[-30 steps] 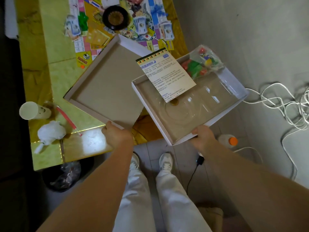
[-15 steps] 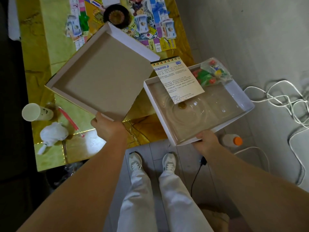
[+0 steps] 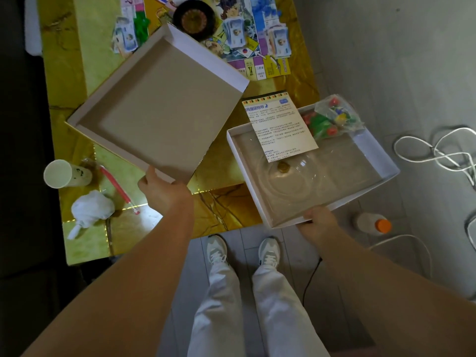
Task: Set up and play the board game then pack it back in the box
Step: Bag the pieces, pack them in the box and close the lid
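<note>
The hands grasp the lid (image 3: 159, 109) and the box base (image 3: 386, 161) apart, while board (image 3: 247, 47) and money remain unpacked on the far desk (image 3: 77, 60).

Bare table (image 3: 224, 206) shows at centre; lid (image 3: 159, 117) hangs over 11 o'clock, box (image 3: 374, 153) at 3; cup (image 3: 58, 173), wad (image 3: 91, 208), pen (image 3: 117, 186) crowd 9, board (image 3: 260, 69) 12.

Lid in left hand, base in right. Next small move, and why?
Probably set the empty lid down on the table: both hands are occupied, left hand on the lid, right hand on the base holding the sheet and bag.
</note>
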`<act>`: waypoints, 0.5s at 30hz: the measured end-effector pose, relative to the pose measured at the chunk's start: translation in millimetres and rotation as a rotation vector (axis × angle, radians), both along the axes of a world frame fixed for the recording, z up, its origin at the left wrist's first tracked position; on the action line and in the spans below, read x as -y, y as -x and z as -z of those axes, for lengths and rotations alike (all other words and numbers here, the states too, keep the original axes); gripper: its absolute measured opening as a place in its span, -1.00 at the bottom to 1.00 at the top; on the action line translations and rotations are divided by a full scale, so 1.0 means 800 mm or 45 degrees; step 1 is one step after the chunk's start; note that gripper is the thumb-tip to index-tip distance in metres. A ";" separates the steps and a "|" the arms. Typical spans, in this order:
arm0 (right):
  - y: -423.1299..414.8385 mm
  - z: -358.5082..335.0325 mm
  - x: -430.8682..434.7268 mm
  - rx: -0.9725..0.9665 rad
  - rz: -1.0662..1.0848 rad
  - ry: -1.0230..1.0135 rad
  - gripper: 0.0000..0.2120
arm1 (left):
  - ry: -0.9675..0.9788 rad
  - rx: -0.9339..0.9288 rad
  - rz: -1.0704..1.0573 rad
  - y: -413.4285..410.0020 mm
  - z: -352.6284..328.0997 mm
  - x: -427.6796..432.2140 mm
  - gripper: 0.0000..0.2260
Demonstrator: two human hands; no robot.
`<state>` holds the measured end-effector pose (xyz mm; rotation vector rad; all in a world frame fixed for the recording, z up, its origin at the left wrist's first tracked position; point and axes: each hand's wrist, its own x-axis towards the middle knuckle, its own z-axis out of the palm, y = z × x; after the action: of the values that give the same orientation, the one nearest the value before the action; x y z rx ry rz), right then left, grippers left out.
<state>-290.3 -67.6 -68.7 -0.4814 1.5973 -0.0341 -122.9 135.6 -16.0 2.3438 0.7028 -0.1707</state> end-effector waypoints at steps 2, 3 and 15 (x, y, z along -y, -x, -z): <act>-0.007 0.009 -0.001 -0.004 0.003 -0.020 -0.49 | 0.012 0.017 0.001 -0.006 0.004 -0.005 -0.42; -0.010 0.013 -0.001 -0.010 -0.036 -0.018 -0.47 | 0.016 0.022 0.005 -0.008 0.006 -0.006 -0.42; -0.042 0.021 -0.017 0.014 -0.366 -0.132 -0.58 | 0.042 0.054 0.061 -0.028 0.005 0.011 -0.47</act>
<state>-256.4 -54.2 -85.4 -0.6239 1.4976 0.2618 -100.8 127.1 -20.1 2.3269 0.6195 -0.1519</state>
